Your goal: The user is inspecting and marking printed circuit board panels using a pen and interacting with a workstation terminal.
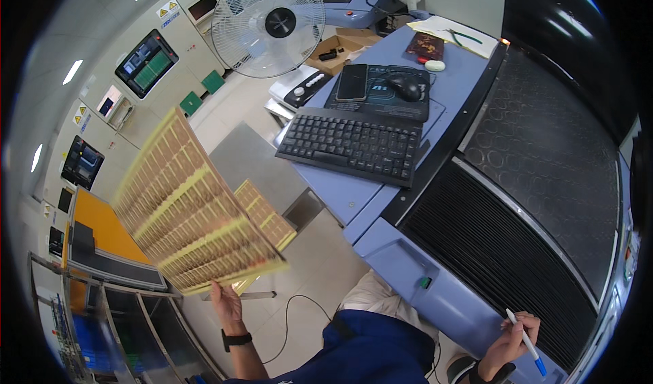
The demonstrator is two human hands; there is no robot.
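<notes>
Holding up a big thin sheet (197, 210), the left hand (226, 301) grips it at its low edge, close to one corner, fingers curled round the rim. It is yellow and gold, with rows and rows of little squares on it. It hangs in the air over the floor, to the left of the blue desk (354, 197) and well apart from it. It looks light, because one hand lifts it alone. It looks fairly stiff and flat, yet so thin that it could bend or snap if squeezed hard, so the bare edges are the best place to take it, and two hands would be safer than one. Its face is blurred, so I think it wobbles. Its long side runs from up near the left wall down toward the hand, and it tilts, with its gold face turned up at the camera. A smaller piece (266, 215) of the same kind shows just behind it.

The right hand (511, 340) is closed round a pen (525, 342) with a blue tip pointing down, near the black ribbed panel (503, 248).
</notes>
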